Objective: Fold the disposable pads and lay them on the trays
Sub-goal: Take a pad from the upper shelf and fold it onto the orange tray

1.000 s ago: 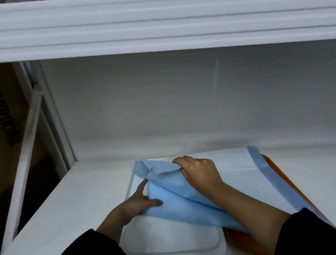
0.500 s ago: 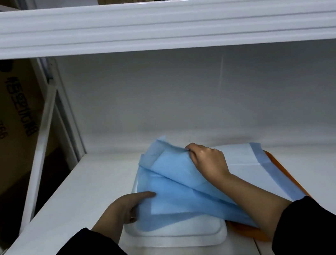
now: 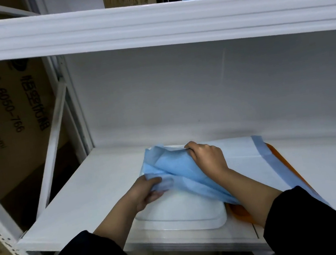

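Both hands grasp a blue disposable pad [image 3: 175, 167] over a white tray [image 3: 188, 215] at the shelf's [image 3: 90, 194] front edge: left hand [image 3: 148, 191] pinching its near corner, right hand [image 3: 207, 157] gripping the top fold.

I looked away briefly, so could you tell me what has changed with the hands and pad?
The left hand, flat beside the blue pad before, has pinched its near-left edge. The right hand still grips the far fold. White tray and orange tray stayed put.
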Demonstrator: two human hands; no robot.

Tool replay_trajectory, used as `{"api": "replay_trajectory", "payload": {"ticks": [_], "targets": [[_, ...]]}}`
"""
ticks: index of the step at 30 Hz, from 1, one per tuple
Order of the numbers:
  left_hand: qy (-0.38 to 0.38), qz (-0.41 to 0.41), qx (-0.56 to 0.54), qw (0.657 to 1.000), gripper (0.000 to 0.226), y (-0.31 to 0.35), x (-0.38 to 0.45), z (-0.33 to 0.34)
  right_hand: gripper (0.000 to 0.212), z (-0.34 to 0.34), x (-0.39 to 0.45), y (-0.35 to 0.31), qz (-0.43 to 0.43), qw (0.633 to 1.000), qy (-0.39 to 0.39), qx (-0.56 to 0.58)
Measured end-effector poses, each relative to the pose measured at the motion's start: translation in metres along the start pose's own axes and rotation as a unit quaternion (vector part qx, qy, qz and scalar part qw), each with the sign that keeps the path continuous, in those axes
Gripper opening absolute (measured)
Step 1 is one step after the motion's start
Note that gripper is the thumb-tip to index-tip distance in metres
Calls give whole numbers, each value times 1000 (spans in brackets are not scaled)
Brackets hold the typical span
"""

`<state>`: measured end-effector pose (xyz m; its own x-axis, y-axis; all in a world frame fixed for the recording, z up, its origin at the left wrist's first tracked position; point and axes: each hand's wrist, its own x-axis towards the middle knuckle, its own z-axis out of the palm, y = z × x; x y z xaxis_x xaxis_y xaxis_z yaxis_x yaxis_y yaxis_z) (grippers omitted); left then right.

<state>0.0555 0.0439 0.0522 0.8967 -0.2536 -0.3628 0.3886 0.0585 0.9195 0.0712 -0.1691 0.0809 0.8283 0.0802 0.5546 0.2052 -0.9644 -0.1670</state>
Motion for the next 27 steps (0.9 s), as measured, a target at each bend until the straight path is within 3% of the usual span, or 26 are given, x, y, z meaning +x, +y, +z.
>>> {"api": "replay_trajectory", "payload": {"ticks": [4, 6, 10, 14, 18, 20, 23, 27], "targets": [[54, -63, -150, 985, 19, 13, 5, -6, 20, -8, 11, -6, -28, 998, 54, -1], [72, -101, -130, 984, 15, 4, 1, -19, 13, -7, 8, -13, -74, 995, 68, -14], [107, -158, 16, 981, 14, -28, -14, -47, 18, 5, -24, -36, -188, 976, 5, -108], [126, -195, 75, 970, 8, -53, -25, -60, 25, 37, -70, -58, -257, 955, -92, -118], [151, -186, 82, 968, 15, -67, -29, -65, 32, 59, -105, -64, -251, 944, -170, -130], [157, -191, 87, 965, 6, -67, -33, -67, 32, 67, -114, -68, -241, 945, -189, -111], [170, -195, 96, 961, 12, -68, -35, -69, 32, 74, -120, -72, -223, 949, -205, -93], [166, -188, 81, 965, 13, -76, -39, -74, 34, 80, -125, -74, -274, 926, -215, -143]]}}
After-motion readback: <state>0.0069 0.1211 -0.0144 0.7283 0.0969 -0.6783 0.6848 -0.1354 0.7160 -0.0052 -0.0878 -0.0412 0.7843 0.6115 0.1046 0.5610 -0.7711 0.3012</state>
